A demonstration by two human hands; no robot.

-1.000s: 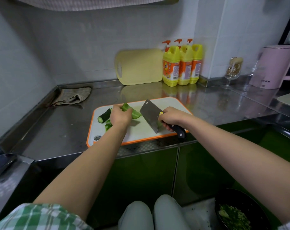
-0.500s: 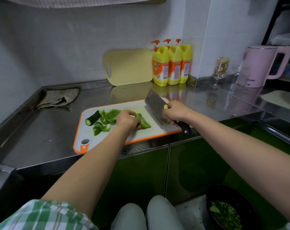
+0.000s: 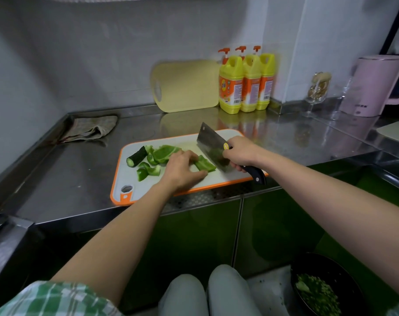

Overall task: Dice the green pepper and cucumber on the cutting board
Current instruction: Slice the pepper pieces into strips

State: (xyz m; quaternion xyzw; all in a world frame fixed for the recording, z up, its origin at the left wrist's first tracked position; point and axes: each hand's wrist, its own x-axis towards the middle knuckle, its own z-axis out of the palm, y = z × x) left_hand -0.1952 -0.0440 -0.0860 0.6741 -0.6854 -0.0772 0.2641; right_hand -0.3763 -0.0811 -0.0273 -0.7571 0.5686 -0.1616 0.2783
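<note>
A white plastic cutting board with an orange rim lies on the stainless steel counter, its long side running left to right. The left hand rests on the board with its fingers curled down onto a green pepper strip, its grip pinning the strip's left end. The strip lies flat, its long axis slanting from far-left to near-right, and its free end points at the blade. The right hand has a closed grip round the black handle of a broad steel cleaver. The blade stands on edge just right of the strip, its front end pointing away and to the left, while the handle butt juts past the board's near edge.

Further left on the board lie loose green pepper chunks. Beside them is a dark green cucumber stub, its axis running near-left to far-right with the pale cut face turned near-left.

A black bowl of diced greens sits low on the right, below the counter.
</note>
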